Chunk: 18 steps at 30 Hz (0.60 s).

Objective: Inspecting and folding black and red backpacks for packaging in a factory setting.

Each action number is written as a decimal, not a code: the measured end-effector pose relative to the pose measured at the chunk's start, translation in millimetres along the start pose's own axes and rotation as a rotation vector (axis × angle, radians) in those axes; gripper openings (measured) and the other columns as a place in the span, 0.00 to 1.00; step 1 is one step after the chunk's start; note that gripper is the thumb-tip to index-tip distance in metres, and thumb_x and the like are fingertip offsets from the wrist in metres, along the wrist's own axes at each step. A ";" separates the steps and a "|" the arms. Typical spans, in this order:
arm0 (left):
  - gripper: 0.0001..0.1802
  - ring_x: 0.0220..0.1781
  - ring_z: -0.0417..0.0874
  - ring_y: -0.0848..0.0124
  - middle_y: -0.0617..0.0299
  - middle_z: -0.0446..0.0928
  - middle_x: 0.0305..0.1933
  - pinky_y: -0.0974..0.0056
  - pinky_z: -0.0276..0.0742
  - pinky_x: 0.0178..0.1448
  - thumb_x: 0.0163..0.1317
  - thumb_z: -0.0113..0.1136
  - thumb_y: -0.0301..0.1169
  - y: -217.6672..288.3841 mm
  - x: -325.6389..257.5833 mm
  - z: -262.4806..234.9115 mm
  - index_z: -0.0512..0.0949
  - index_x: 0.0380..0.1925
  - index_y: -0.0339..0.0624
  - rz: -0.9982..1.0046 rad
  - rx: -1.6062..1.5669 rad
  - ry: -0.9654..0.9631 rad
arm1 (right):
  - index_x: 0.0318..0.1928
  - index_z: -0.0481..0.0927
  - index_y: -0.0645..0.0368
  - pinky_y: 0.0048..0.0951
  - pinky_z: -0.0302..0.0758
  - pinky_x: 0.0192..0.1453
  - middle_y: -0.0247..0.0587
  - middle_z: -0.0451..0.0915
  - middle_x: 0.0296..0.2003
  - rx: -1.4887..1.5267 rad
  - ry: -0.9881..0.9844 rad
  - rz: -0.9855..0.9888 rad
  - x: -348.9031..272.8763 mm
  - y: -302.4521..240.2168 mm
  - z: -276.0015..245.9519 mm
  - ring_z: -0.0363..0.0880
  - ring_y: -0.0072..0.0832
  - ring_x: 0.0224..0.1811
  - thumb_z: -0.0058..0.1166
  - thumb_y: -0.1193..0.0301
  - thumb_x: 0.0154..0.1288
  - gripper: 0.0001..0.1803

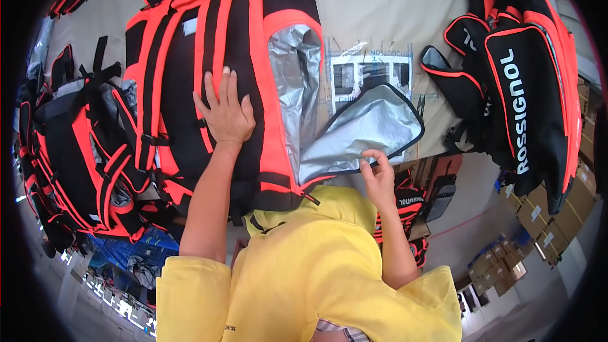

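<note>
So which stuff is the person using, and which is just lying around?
In use:
- big black-and-orange backpack under the left hand
- its silver-lined flap, pinched by the right hand

Lying about:
- backpacks on the left
- backpacks on the right
- clear plastic bag
- cardboard boxes

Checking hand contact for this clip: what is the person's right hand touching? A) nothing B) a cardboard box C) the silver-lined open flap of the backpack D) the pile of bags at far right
C: the right hand pinches the edge of the silver-lined flap hanging open from the orange-and-black backpack.
</note>
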State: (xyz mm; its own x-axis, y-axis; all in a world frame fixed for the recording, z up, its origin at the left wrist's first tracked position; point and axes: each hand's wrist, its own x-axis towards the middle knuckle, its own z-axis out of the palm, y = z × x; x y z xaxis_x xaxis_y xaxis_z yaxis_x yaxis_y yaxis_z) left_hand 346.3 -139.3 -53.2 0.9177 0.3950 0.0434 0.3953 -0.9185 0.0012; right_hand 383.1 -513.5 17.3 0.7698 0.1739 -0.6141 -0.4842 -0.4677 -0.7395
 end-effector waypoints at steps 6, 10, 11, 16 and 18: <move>0.35 0.90 0.49 0.50 0.66 0.62 0.85 0.27 0.39 0.85 0.71 0.55 0.46 -2.9 -3.7 6.7 0.69 0.77 0.49 0.004 0.004 0.010 | 0.54 0.82 0.55 0.19 0.58 0.28 0.17 0.69 0.26 0.032 0.007 0.002 -3.5 14.0 3.9 0.60 0.08 0.25 0.59 0.72 0.80 0.07; 0.35 0.90 0.48 0.51 0.66 0.61 0.85 0.26 0.39 0.85 0.72 0.54 0.47 -3.9 -5.8 6.4 0.69 0.77 0.50 -0.008 -0.003 -0.008 | 0.55 0.81 0.54 0.19 0.58 0.28 0.18 0.68 0.24 0.017 0.003 0.006 -4.5 20.7 4.9 0.60 0.08 0.24 0.58 0.72 0.81 0.07; 0.35 0.91 0.48 0.51 0.67 0.61 0.85 0.26 0.39 0.85 0.72 0.54 0.47 -4.1 -6.5 6.5 0.69 0.77 0.50 -0.005 -0.001 -0.006 | 0.55 0.81 0.54 0.19 0.58 0.28 0.18 0.68 0.24 0.022 -0.004 0.005 -4.7 21.2 3.9 0.60 0.08 0.24 0.58 0.72 0.81 0.07; 0.35 0.90 0.49 0.50 0.66 0.62 0.85 0.26 0.40 0.85 0.72 0.55 0.47 -1.5 -10.2 4.3 0.69 0.77 0.49 -0.004 0.011 -0.002 | 0.56 0.80 0.55 0.19 0.65 0.33 0.22 0.74 0.29 -0.032 -0.001 0.000 -8.7 28.5 4.0 0.67 0.11 0.27 0.57 0.71 0.81 0.08; 0.35 0.90 0.50 0.49 0.64 0.63 0.84 0.25 0.41 0.85 0.71 0.56 0.46 -0.4 -8.6 4.5 0.70 0.77 0.48 -0.004 -0.020 -0.001 | 0.56 0.80 0.54 0.20 0.59 0.29 0.21 0.71 0.27 0.035 0.018 -0.033 -4.4 41.2 8.8 0.62 0.10 0.25 0.55 0.72 0.81 0.08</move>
State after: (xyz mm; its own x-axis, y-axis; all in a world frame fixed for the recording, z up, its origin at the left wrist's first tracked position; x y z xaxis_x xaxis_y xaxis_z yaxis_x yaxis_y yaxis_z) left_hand 338.4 -142.3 -58.0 0.9162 0.3984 0.0427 0.3979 -0.9172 0.0213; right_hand 356.2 -525.9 -12.9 0.7929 0.1726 -0.5844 -0.4726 -0.4312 -0.7686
